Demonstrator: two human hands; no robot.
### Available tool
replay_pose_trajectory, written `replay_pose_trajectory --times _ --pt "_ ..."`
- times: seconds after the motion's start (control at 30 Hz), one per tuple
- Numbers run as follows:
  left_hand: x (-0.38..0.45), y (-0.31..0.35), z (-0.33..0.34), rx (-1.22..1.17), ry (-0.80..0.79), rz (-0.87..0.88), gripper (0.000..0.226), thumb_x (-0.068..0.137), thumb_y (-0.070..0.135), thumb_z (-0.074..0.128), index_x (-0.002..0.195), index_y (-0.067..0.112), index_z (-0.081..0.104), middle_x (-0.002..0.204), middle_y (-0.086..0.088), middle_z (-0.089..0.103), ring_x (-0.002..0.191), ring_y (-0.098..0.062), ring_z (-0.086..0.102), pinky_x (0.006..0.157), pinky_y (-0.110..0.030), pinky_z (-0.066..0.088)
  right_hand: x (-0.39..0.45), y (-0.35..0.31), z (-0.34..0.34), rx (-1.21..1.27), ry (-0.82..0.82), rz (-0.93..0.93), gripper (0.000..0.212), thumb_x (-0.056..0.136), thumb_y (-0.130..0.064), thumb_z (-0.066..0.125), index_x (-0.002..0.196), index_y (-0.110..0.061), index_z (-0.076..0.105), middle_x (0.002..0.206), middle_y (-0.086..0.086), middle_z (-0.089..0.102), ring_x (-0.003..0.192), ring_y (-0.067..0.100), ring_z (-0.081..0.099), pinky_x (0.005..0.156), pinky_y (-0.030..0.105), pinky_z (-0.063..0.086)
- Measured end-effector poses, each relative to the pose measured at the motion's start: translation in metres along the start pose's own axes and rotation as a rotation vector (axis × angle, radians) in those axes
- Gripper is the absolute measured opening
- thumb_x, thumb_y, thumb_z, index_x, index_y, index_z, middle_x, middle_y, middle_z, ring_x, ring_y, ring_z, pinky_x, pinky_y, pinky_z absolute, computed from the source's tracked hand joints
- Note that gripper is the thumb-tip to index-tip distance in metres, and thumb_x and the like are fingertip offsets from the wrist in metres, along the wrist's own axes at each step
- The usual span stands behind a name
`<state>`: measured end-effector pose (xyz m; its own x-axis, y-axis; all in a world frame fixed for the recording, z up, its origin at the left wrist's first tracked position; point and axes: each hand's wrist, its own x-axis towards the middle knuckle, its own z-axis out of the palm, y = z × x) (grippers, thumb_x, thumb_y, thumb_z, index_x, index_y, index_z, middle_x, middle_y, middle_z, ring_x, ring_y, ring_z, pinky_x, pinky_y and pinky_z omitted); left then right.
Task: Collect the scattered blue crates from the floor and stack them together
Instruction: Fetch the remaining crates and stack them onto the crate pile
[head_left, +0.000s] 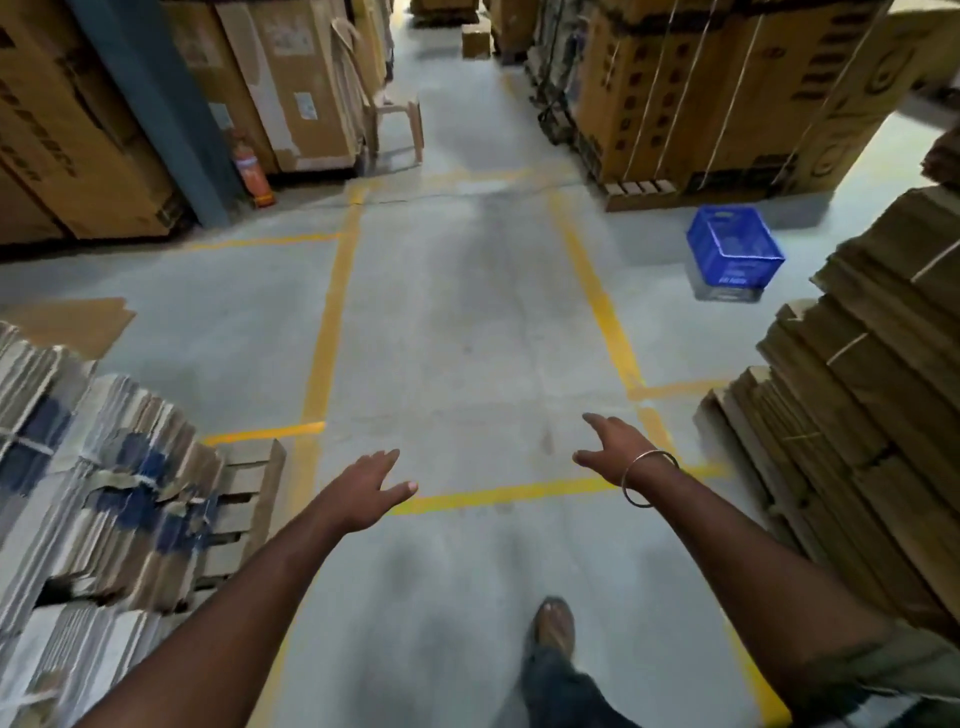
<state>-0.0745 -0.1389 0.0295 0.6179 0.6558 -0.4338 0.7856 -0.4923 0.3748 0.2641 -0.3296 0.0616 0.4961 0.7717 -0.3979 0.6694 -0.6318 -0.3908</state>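
Crate location: one blue crate (733, 248) stands upright on the grey floor (457, 322), mouth up, just in front of the wooden pallet (644, 195) under the strapped cartons, outside the right yellow line (597, 296).
Crate count: only this one is in view; it appears to sit on a paler base, unclear whether that is a second crate.
Handling estimate: moulded lattice plastic, probably rigid and light when empty; contents cannot be made out.
Grip point: likely the top rim on two opposite sides.
Left hand (371, 486): released, fingers extended forward, holding nothing, well apart from the crate.
Right hand (610, 449): released, fingers spread, pointing toward the crate; bangle (649, 478) on wrist.
Arm pose: both forearms reach ahead over the floor.
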Motion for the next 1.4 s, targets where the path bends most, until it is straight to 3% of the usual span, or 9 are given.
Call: replay_pose_trajectory --times 0.13,0.43,0.73,0.97,1.23,1.4 --pt "0.098 0.057 -0.014 0.034 -0.030 0.082 0.079 0.094 0.062 0.045 0.158 0.023 0.019 0.165 -0.004 0.015 0.153 -0.021 0.010 0.122 -0.035 0.011 0.064 0.051 -0.036 0.046 0.023 0.098 0.077 0.086 -0.040 0.066 0.150 -0.017 0.031 0.148 0.015 0.042 0.135 0.030 0.041 0.107 0.036 0.036" --pt "0.286 0.184 -0.050 0.091 -0.064 0.157 0.086 0.088 0.076 0.035 0.157 0.028 0.019 0.165 0.003 0.018 0.152 -0.014 0.014 0.121 -0.036 0.017 0.199 0.158 -0.126 0.167 0.016 0.282 0.076 0.085 -0.041 0.067 0.150 -0.018 0.033 0.147 0.013 0.044 0.133 0.030 0.044 0.104 0.035 0.038" --pt "0.463 0.258 -0.090 0.138 -0.099 0.199 0.077 0.094 0.065 0.042 0.157 0.029 0.019 0.165 0.003 0.013 0.152 -0.014 0.014 0.120 -0.036 0.019 0.346 0.222 -0.217 0.204 0.063 0.333 0.075 0.086 -0.037 0.067 0.150 -0.017 0.033 0.145 0.015 0.045 0.133 0.031 0.044 0.104 0.038 0.039" --pt "0.656 0.326 -0.137 0.155 -0.148 0.236 0.078 0.094 0.064 0.043 0.158 0.027 0.018 0.166 -0.001 0.011 0.152 -0.017 0.013 0.120 -0.040 0.019 0.481 0.281 -0.293 0.216 0.060 0.435 0.075 0.087 -0.040 0.066 0.150 -0.016 0.032 0.146 0.016 0.044 0.135 0.030 0.043 0.106 0.035 0.037" --pt "0.841 0.455 -0.195 0.178 -0.200 0.348 0.085 0.089 0.071 0.039 0.157 0.023 0.020 0.165 -0.004 0.017 0.151 -0.018 0.017 0.121 -0.040 0.020 0.588 0.347 -0.388 0.279 0.125 0.573 0.074 0.086 -0.035 0.067 0.148 -0.014 0.035 0.148 0.014 0.044 0.134 0.029 0.044 0.104 0.031 0.036" --pt "0.941 0.535 -0.208 0.237 -0.226 0.438 0.076 0.096 0.057 0.046 0.157 0.019 0.020 0.165 -0.007 0.012 0.153 -0.022 0.010 0.120 -0.036 0.015 0.659 0.397 -0.425 0.332 0.129 0.638 0.073 0.087 -0.033 0.066 0.149 -0.012 0.033 0.150 0.014 0.040 0.137 0.029 0.040 0.107 0.032 0.034"
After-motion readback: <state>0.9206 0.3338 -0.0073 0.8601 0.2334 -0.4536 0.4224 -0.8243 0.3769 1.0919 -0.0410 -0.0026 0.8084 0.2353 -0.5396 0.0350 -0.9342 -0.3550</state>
